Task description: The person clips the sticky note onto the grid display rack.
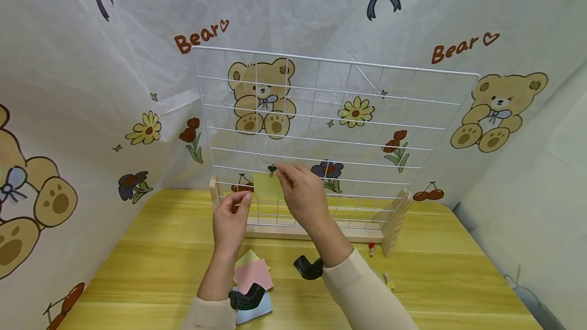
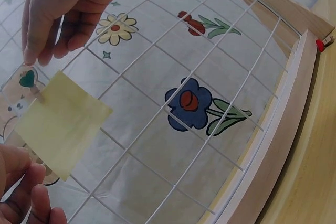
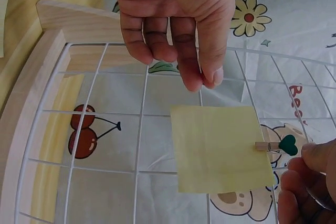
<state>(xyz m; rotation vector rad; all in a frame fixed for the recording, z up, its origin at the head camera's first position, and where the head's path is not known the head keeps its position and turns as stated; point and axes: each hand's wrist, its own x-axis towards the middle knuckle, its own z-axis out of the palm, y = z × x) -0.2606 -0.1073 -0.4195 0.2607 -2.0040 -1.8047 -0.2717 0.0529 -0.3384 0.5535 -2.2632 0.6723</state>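
A yellow sticky note (image 1: 266,186) hangs against the white wire grid (image 1: 335,59). A small wooden clothespin (image 3: 266,146) with a green heart clips it at its upper edge. My right hand (image 1: 302,192) is right beside the heart; in the right wrist view its fingertips sit at the heart's edge without closing round it. Below and left of the note is my left hand (image 1: 231,223). Its thumb and forefinger come together at the tips, a little apart from the paper, with nothing visible between them.
The grid stands in a wooden base (image 1: 284,233). On the table lie a pink sticky note (image 1: 254,274), a blue one (image 1: 258,310) and a yellow one (image 1: 247,258). A red-topped clothespin (image 1: 371,249) and a yellow one (image 1: 389,283) lie right. Patterned cloth (image 1: 298,9) hangs behind.
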